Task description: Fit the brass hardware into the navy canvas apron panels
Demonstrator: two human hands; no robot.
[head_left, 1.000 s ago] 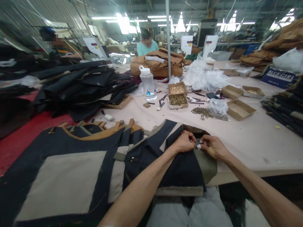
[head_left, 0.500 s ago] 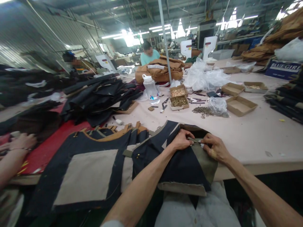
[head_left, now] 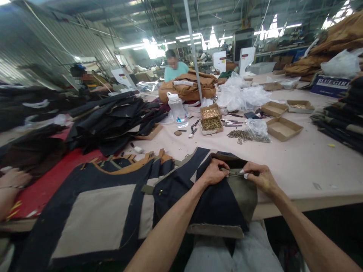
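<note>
A dark navy apron (head_left: 217, 206) with an olive corner and a beige patch lies over the table's front edge, its upper edge folded over. My left hand (head_left: 216, 172) is closed on the folded cloth, fingers tucked into the fold. My right hand (head_left: 263, 178) pinches the olive edge at the fold's right end, with white wrapping on its fingertips. Between both hands runs a narrow olive strip (head_left: 235, 172); any small part on it is too small to make out. Left of it, more navy aprons (head_left: 98, 215) overlap, the top one with a large beige pocket.
Beyond the apron are boxes of brass fittings (head_left: 211, 124), loose metal rings (head_left: 241, 135), a water bottle (head_left: 177, 109) and open cardboard boxes (head_left: 284, 129). Dark cloth (head_left: 113, 119) is heaped left. A co-worker's hand (head_left: 15, 179) is at the far left; other people work behind.
The view has shifted slightly, so the scene sits a little further left. My right hand's fingers have straightened somewhat at the olive edge; my left hand keeps its hold on the cloth.
</note>
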